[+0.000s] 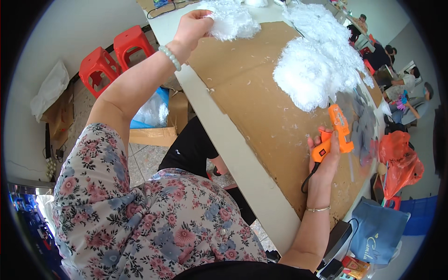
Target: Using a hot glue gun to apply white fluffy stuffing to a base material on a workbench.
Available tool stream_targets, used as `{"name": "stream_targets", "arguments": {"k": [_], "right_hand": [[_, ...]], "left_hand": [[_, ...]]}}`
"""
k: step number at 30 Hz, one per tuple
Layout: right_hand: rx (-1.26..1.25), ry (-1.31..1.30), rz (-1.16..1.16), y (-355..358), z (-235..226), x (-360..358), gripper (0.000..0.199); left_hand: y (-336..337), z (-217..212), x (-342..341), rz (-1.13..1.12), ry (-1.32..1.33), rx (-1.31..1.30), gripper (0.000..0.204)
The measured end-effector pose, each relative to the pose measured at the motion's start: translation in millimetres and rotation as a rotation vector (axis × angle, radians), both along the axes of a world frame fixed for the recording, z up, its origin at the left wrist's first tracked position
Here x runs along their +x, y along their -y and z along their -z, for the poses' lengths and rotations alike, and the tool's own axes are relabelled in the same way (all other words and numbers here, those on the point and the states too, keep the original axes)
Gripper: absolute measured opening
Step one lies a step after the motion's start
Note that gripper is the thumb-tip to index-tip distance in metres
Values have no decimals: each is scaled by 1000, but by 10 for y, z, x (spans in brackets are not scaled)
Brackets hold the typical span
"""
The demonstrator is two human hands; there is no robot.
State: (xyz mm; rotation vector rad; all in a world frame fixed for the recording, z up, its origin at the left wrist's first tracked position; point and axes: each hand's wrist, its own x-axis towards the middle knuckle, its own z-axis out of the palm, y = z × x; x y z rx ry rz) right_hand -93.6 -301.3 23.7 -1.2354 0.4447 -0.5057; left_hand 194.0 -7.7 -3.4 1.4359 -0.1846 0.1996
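Observation:
My left hand (191,29) reaches to the far side of the table, its thumb and fingers pinched on the edge of a tuft of white fluffy fibre (234,21). In my right hand (325,161) is an orange glue gun (337,122) with a black cord, my fingers wrapped round its handle. Just beyond the gun's tip lies a large heap of white fluffy fibre (308,70), spreading toward the far right. Under both hands is a brown cardboard sheet (252,88), with small white shreds scattered over it.
Dark, flat pieces (363,123) lie right of the glue gun. A red plastic bag (399,161) and a blue bag (378,231) are at the right. Two red stools (100,70) and a cardboard box (156,136) stand left of the table (233,149). Other people (380,56) sit at the far right.

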Motion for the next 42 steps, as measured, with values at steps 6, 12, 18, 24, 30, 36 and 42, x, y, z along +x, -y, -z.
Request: {"name": "stream_targets", "arguments": {"k": [6,12,18,24,30,36,42], "right_hand": [[-76,44,-70,-60,34,-113,24],[-95,72,-113,-155,16,-210,27],[-97,102,-131,-215,-15,-275,27],[-99,103,-127,-169,16,-237,28],[-79,129,-106,-143,13,-144,23],[-61,121,-80,-217,-46,-73,19],[-103,118,-82,-238,-17,10,19]], "left_hand": [[-105,-34,830,-106,-133,-150,30],[15,-65,1155,111,240,-142,28],[-5,-363,1305,-537,425,776,23],[-256,-587,1075,-792,742,687,17],[231,-705,289,-170,562,313,17],[829,-415,200,228,587,885,40],[851,-267,184,320,632,1134,28]]}}
